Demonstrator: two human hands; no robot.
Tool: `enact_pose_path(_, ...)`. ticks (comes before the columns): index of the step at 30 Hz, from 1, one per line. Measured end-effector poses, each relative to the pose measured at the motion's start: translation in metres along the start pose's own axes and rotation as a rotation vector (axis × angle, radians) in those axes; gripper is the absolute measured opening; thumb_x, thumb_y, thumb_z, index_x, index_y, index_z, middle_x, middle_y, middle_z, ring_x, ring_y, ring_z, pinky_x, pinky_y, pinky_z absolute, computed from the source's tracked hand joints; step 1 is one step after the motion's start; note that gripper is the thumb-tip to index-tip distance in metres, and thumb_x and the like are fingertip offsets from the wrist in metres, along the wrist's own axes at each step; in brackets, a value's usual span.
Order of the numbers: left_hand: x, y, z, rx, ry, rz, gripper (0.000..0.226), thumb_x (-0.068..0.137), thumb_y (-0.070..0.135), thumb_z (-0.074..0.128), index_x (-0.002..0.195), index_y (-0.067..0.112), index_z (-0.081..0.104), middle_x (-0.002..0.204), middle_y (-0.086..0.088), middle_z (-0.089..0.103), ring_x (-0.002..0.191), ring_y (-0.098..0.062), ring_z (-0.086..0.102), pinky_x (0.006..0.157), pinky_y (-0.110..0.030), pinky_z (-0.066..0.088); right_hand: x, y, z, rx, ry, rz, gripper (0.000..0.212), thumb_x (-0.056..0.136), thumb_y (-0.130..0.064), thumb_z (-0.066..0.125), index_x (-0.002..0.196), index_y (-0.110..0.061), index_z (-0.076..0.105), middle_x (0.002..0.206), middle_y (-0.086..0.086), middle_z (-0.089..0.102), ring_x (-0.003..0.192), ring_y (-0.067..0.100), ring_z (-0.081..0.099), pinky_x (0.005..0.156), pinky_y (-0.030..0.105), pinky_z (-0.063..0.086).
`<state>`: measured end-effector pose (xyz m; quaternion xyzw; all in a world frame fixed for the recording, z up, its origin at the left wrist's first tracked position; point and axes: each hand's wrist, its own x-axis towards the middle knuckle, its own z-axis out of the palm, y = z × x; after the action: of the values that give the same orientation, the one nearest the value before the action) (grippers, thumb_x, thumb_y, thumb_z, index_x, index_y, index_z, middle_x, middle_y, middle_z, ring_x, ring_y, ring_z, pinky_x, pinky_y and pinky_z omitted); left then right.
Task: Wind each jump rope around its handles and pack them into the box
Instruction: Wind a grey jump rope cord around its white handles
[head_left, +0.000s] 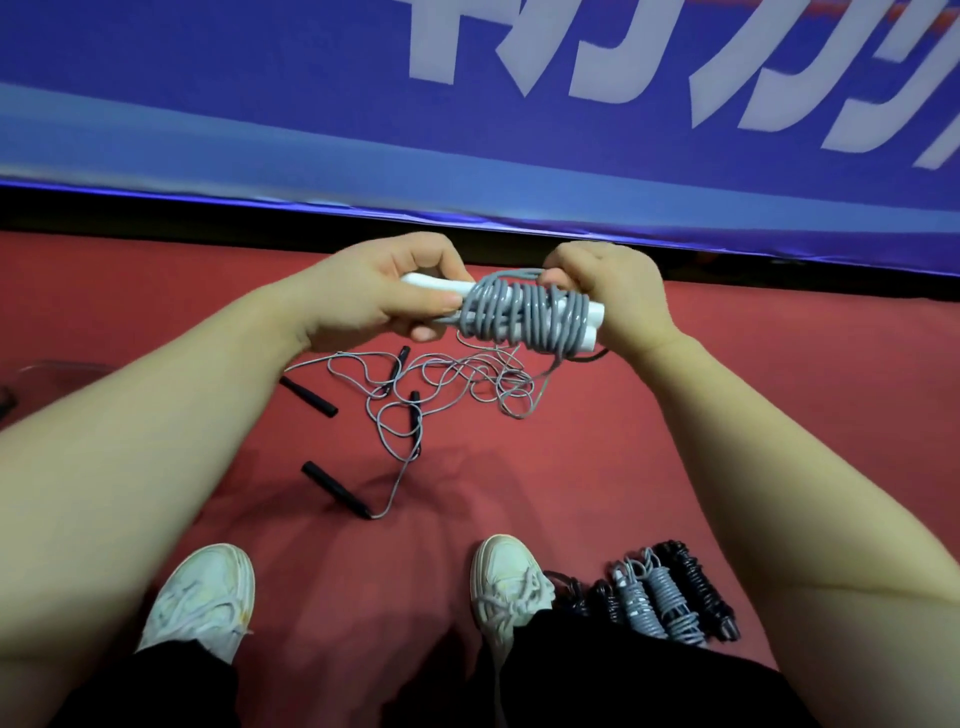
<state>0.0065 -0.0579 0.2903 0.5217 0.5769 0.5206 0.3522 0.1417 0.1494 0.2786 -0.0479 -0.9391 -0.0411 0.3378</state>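
Note:
My left hand (384, 291) grips the left end of a pair of white handles (436, 285) held side by side above the floor. Grey rope (524, 317) is coiled thickly around their right half. My right hand (613, 296) pinches the rope at the top right of the coil, fingers curled over it. Below my hands, loose grey ropes (457, 384) with black handles (337, 488) lie tangled on the red floor. Several wound bundles (665, 597), grey and black, lie by my right shoe. No box is clearly in view.
A blue banner wall (467, 130) with white letters runs across the back, a dark gap under it. My two white shoes (202, 597) stand on the red floor (597, 467) near the bottom. A clear object (47, 374) shows at the left edge.

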Motion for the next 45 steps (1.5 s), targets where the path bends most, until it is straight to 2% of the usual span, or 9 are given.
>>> enact_pose_path(4,0.002,0.004,0.002,-0.175,0.023,0.054,0.011,0.076,0.007,0.059,0.083,0.006,0.050,0.064,-0.001,0.058,0.049,-0.010,0.046,0.049,-0.017,0.037,-0.009,-0.012,0.007,0.105,-0.200,0.369,0.029,0.087,-0.024,0.051,0.107,-0.007,0.063,0.102,0.015,0.067,0.094,0.033,0.062,0.073,0.033,0.045)
enact_pose_path(6,0.004,0.005,0.003,-0.239,0.107,0.062,0.008,0.078,0.007,0.057,0.081,0.009,0.049,0.063,-0.001,0.057,0.048,-0.010,0.045,0.048,-0.017,0.037,-0.007,-0.034,0.024,0.295,-0.363,0.503,0.025,0.099,-0.019,0.042,0.106,-0.006,0.061,0.094,0.021,0.062,0.084,0.033,0.059,0.075,0.037,0.046)
enact_pose_path(12,0.014,-0.005,-0.017,-0.295,0.576,0.024,0.022,0.095,0.003,0.049,0.077,0.016,0.045,0.067,0.000,0.056,0.043,-0.006,0.048,0.040,-0.014,0.028,0.012,-0.083,0.053,1.066,-0.632,0.684,0.029,0.104,-0.021,0.029,0.117,-0.016,0.055,0.064,-0.002,0.041,0.045,0.010,0.026,0.038,0.016,0.023)
enact_pose_path(18,0.010,-0.028,-0.038,-0.162,0.754,-0.041,0.022,0.095,0.008,0.052,0.077,0.017,0.044,0.073,-0.005,0.054,0.042,-0.004,0.048,0.038,-0.015,0.029,0.006,-0.092,0.051,0.783,-0.614,0.450,0.011,0.101,-0.025,0.037,0.091,-0.022,0.041,0.067,-0.006,0.050,0.053,0.003,0.041,0.048,0.009,0.032)
enact_pose_path(24,0.007,-0.047,-0.047,0.047,0.963,-0.100,0.022,0.089,0.014,0.059,0.074,0.021,0.044,0.067,-0.001,0.053,0.052,-0.012,0.049,0.058,-0.026,0.039,0.001,-0.094,0.041,0.238,-0.613,0.123,0.030,0.100,-0.031,0.038,0.125,-0.018,0.049,0.110,0.006,0.062,0.098,0.029,0.058,0.079,0.034,0.046)
enact_pose_path(30,0.002,-0.053,-0.034,0.348,0.837,-0.122,0.012,0.083,0.008,0.060,0.077,0.015,0.053,0.059,-0.001,0.055,0.041,0.002,0.046,0.043,-0.011,0.033,0.023,-0.132,0.010,-0.293,-0.558,-0.274,0.034,0.095,-0.012,0.040,0.128,-0.018,0.048,0.112,0.004,0.052,0.094,0.031,0.058,0.045,0.031,0.018)
enact_pose_path(36,-0.004,-0.047,-0.024,0.294,0.595,-0.103,0.018,0.082,0.006,0.067,0.073,0.017,0.057,0.065,0.001,0.065,0.047,-0.003,0.053,0.052,-0.017,0.042,0.050,-0.107,-0.025,-0.389,-0.346,-0.337,0.035,0.094,-0.018,0.042,0.123,-0.026,0.060,0.110,0.005,0.059,0.099,0.031,0.055,0.066,0.033,0.026)
enact_pose_path(41,-0.005,-0.035,-0.012,0.374,0.397,-0.129,0.008,0.083,0.014,0.070,0.082,0.014,0.062,0.049,0.012,0.060,0.043,0.001,0.048,0.044,-0.012,0.036,0.052,-0.076,-0.040,-0.347,-0.480,-0.197,0.027,0.099,-0.028,0.044,0.122,-0.030,0.058,0.111,-0.001,0.060,0.096,0.028,0.056,0.063,0.030,0.030)
enact_pose_path(45,0.000,-0.036,-0.013,0.149,0.573,-0.103,0.019,0.090,0.005,0.059,0.077,0.016,0.050,0.073,-0.005,0.063,0.051,-0.005,0.061,0.045,-0.015,0.044,0.037,-0.059,-0.050,0.193,-0.757,0.048,0.012,0.097,-0.023,0.049,0.089,-0.023,0.058,0.070,-0.010,0.056,0.062,-0.001,0.053,0.062,0.024,0.036)
